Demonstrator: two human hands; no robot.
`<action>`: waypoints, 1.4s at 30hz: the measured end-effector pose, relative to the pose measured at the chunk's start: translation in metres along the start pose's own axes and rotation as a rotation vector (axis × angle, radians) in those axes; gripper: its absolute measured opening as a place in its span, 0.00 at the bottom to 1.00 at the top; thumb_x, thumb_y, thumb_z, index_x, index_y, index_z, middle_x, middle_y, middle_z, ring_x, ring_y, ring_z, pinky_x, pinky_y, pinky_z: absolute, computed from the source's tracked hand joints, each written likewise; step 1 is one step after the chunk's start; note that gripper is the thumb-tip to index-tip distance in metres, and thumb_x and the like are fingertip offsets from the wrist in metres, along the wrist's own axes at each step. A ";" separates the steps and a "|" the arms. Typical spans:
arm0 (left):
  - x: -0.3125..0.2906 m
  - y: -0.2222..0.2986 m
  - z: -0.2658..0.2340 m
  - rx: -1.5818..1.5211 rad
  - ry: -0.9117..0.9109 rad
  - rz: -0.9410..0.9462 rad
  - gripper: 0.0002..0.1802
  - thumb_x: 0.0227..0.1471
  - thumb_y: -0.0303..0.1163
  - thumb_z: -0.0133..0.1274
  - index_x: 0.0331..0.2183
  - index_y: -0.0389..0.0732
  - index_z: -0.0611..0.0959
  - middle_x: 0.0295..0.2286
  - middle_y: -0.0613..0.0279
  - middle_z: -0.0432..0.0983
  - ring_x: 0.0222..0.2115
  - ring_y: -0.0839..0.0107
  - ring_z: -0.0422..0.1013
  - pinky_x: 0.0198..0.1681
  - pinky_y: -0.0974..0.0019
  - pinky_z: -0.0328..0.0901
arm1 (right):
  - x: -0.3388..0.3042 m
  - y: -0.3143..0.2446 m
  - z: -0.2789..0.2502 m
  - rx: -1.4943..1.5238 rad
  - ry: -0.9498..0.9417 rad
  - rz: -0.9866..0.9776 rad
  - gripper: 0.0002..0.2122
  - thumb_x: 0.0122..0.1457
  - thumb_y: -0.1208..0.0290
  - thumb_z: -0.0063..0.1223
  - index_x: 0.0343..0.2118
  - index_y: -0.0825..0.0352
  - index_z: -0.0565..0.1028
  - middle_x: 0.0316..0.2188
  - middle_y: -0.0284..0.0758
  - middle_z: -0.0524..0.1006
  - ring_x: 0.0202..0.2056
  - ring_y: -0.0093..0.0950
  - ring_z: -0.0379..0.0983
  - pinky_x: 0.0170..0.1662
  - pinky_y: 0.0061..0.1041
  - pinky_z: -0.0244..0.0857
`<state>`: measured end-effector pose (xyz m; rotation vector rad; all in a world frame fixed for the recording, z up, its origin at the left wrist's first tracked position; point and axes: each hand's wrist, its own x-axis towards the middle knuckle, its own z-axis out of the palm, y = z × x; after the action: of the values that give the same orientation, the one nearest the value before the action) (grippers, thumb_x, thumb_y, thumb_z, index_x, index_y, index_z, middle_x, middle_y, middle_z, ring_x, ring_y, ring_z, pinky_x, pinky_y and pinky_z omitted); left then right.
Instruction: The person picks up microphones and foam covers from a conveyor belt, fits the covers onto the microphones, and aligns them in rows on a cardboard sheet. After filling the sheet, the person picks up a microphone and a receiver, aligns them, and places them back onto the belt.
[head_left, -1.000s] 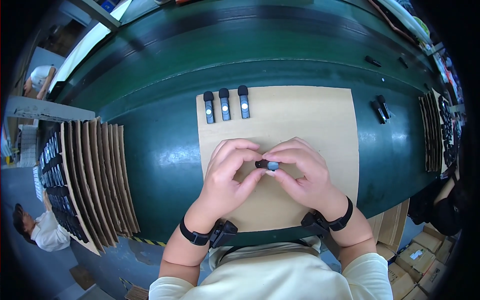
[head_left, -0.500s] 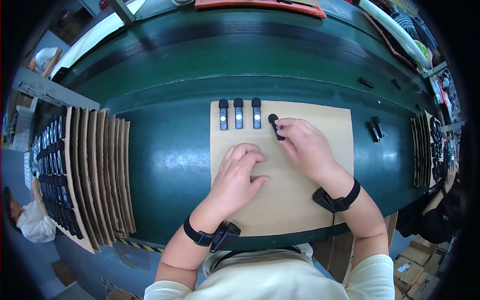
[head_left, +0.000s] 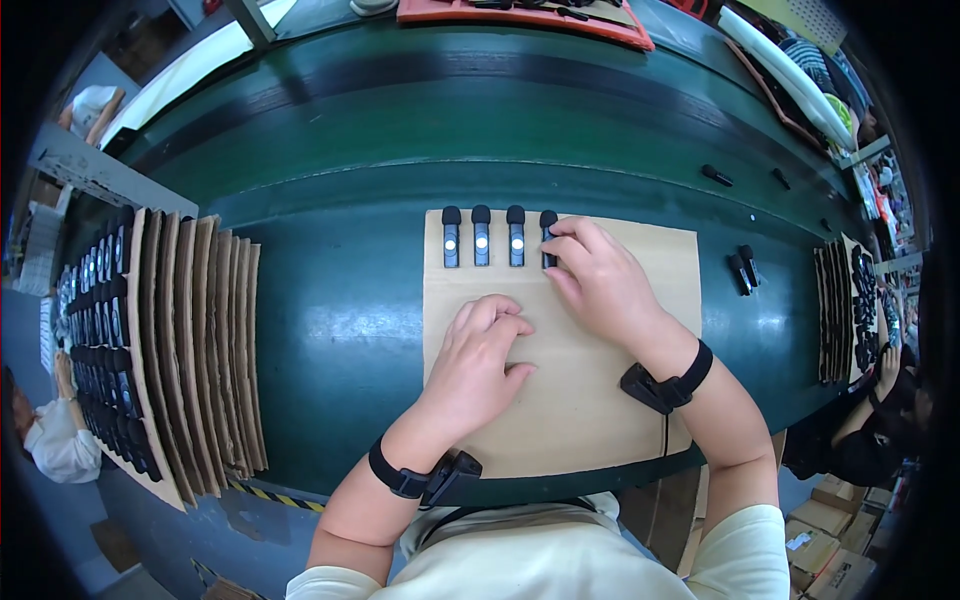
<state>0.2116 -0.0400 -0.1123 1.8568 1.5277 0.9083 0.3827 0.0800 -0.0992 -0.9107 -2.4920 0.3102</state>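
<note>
My right hand (head_left: 590,262) has its fingertips on a small dark foam-topped mic (head_left: 548,240), fourth in line at the far edge of the tan cardboard sheet (head_left: 600,400), though I can't tell whether they're pinching or just touching; my left hand (head_left: 480,345) holds nothing, fingers loosely curled over the cardboard. The mic looks light, body stiff, smooth and maybe slippery, so best taken by its sides below the rounded foam, which probably squashes. Three matching mics (head_left: 481,254) beside it: slim, straight-sided, matte tops, glossy fronts with pale round spots.
</note>
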 end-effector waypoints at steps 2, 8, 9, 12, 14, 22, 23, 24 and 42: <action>0.000 0.001 -0.001 0.002 0.000 0.001 0.21 0.36 0.24 0.66 0.36 0.38 0.78 0.43 0.55 0.68 0.49 0.54 0.64 0.53 0.57 0.61 | 0.001 0.002 0.001 -0.006 0.001 0.003 0.13 0.48 0.77 0.61 0.38 0.67 0.74 0.43 0.38 0.73 0.42 0.39 0.73 0.43 0.34 0.69; 0.002 0.003 -0.002 0.002 -0.007 0.013 0.20 0.37 0.24 0.65 0.36 0.38 0.78 0.44 0.54 0.68 0.48 0.54 0.65 0.53 0.57 0.61 | 0.000 0.004 -0.009 -0.033 0.050 -0.009 0.16 0.47 0.75 0.62 0.41 0.66 0.73 0.43 0.39 0.73 0.43 0.40 0.72 0.44 0.35 0.69; 0.002 0.002 -0.002 -0.006 -0.012 0.025 0.20 0.37 0.24 0.65 0.36 0.38 0.78 0.44 0.54 0.68 0.48 0.54 0.65 0.53 0.57 0.61 | 0.001 0.008 -0.011 -0.030 0.071 -0.007 0.17 0.48 0.75 0.62 0.42 0.66 0.73 0.43 0.40 0.73 0.44 0.41 0.72 0.45 0.35 0.69; 0.000 0.001 -0.003 0.034 0.027 0.023 0.19 0.38 0.24 0.65 0.36 0.37 0.79 0.43 0.53 0.70 0.47 0.53 0.66 0.52 0.57 0.62 | 0.007 0.029 -0.021 -0.032 0.118 0.000 0.17 0.49 0.74 0.62 0.43 0.66 0.72 0.43 0.41 0.73 0.44 0.41 0.71 0.46 0.35 0.68; 0.001 0.004 -0.005 0.002 0.036 0.042 0.18 0.39 0.24 0.65 0.36 0.37 0.79 0.42 0.54 0.71 0.46 0.53 0.67 0.51 0.57 0.63 | 0.009 0.059 -0.032 -0.049 0.125 0.189 0.17 0.50 0.74 0.61 0.44 0.66 0.72 0.43 0.42 0.73 0.45 0.42 0.71 0.47 0.34 0.67; -0.016 0.095 -0.072 -0.356 -0.108 0.419 0.11 0.47 0.21 0.56 0.35 0.41 0.82 0.35 0.56 0.80 0.34 0.59 0.77 0.42 0.61 0.67 | 0.002 0.224 -0.077 -0.524 0.156 0.497 0.16 0.54 0.72 0.55 0.47 0.64 0.73 0.48 0.45 0.71 0.48 0.46 0.70 0.51 0.40 0.66; -0.019 0.108 -0.080 -0.432 -0.151 0.463 0.09 0.49 0.22 0.54 0.35 0.42 0.81 0.35 0.57 0.81 0.32 0.62 0.77 0.43 0.61 0.67 | 0.000 0.239 -0.078 -0.525 0.160 0.489 0.16 0.54 0.72 0.55 0.47 0.64 0.73 0.48 0.45 0.71 0.48 0.46 0.70 0.51 0.40 0.66; -0.017 0.122 -0.094 -0.420 -0.138 0.463 0.09 0.49 0.22 0.54 0.35 0.42 0.81 0.35 0.57 0.81 0.32 0.62 0.77 0.43 0.61 0.67 | 0.004 0.246 -0.076 -0.527 0.087 0.569 0.16 0.55 0.72 0.54 0.47 0.65 0.73 0.47 0.44 0.72 0.47 0.46 0.70 0.50 0.40 0.66; 0.013 0.197 -0.072 -0.451 -0.202 0.961 0.08 0.44 0.25 0.54 0.29 0.32 0.84 0.30 0.53 0.80 0.32 0.59 0.77 0.34 0.60 0.70 | -0.059 -0.012 -0.048 1.181 0.377 0.296 0.13 0.61 0.81 0.49 0.49 0.72 0.71 0.42 0.40 0.77 0.42 0.25 0.75 0.44 0.23 0.70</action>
<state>0.2745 -0.0645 0.0872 2.2074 0.1918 1.2679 0.4396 0.0345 -0.0734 -0.6806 -1.3943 1.3571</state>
